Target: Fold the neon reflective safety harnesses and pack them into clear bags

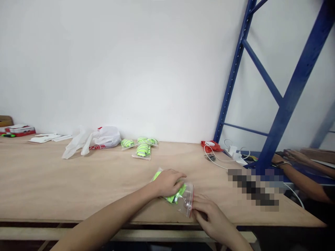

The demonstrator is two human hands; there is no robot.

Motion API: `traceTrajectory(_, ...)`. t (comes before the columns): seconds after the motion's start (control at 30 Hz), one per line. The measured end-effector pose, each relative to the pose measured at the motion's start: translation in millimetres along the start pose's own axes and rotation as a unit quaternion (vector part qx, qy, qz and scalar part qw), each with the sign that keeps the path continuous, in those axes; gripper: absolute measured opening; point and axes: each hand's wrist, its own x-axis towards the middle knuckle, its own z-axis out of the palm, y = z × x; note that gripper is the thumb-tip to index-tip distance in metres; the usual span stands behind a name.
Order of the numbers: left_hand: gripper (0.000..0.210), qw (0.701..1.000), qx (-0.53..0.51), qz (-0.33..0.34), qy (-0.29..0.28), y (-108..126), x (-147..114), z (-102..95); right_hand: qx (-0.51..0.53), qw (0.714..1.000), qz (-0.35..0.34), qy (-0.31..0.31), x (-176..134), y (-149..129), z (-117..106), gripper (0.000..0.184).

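A clear zip bag with a red-edged seal lies near the table's front edge, with a folded neon-green cloth inside it. Resting on top of the bag, my left hand has its fingers stretched out and covers much of the cloth. At the bag's right end, my right hand pinches the sealing edge between thumb and fingers. Farther back, several similar bags hold bundled neon-green cloth with pale stripes.
A white plastic bag and white papers lie along the wall. A red cloth with a white power strip and cables sits at back right, beside a blue metal rack. Another person's arms are at far right.
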Motion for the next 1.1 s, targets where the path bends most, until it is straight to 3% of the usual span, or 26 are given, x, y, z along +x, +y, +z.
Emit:
traceTrajectory(0.23,0.041,0.987,0.139,0.015,-0.077,1,3,9.7,-0.042,0.999,0.018,-0.004,-18,20,-3,0.038)
traceTrajectory(0.47,0.062,0.97,0.206,-0.028,-0.124,16,5,11.6,-0.075,0.988,0.046,0.13,-32,35,-14,0.032)
traceTrajectory(0.57,0.066,0.968,0.216,-0.033,-0.122,23,3,14.1,-0.085,0.986,0.028,0.138,-21,26,-10,0.036)
traceTrajectory(0.67,0.071,0.979,0.165,-0.024,-0.119,19,4,11.3,-0.084,0.993,0.006,0.086,-11,19,2,0.041)
traceTrajectory(0.77,0.069,0.991,-0.04,-0.025,-0.128,0,8,-0.9,-0.084,0.995,0.021,0.048,-9,19,11,0.044)
traceTrajectory(0.87,0.057,0.938,-0.328,-0.047,-0.097,-21,13,-17.7,-0.089,0.995,0.041,0.029,-14,24,14,0.04)
traceTrajectory(0.93,0.056,0.899,-0.43,-0.068,-0.038,-27,12,-26.3,-0.094,0.994,0.045,0.028,-16,27,14,0.038)
traceTrajectory(1.0,0.057,0.907,-0.413,-0.076,0.02,-22,5,-30.0,-0.101,0.994,0.043,0.03,-17,29,15,0.038)
traceTrajectory(1.07,0.055,0.957,-0.285,-0.044,0.034,-11,-7,-28.1,-0.109,0.993,0.036,0.027,-17,29,16,0.038)
traceTrajectory(1.1,0.052,0.98,-0.197,-0.012,0.014,-4,-14,-25.3,-0.115,0.993,0.032,0.025,-16,28,16,0.038)
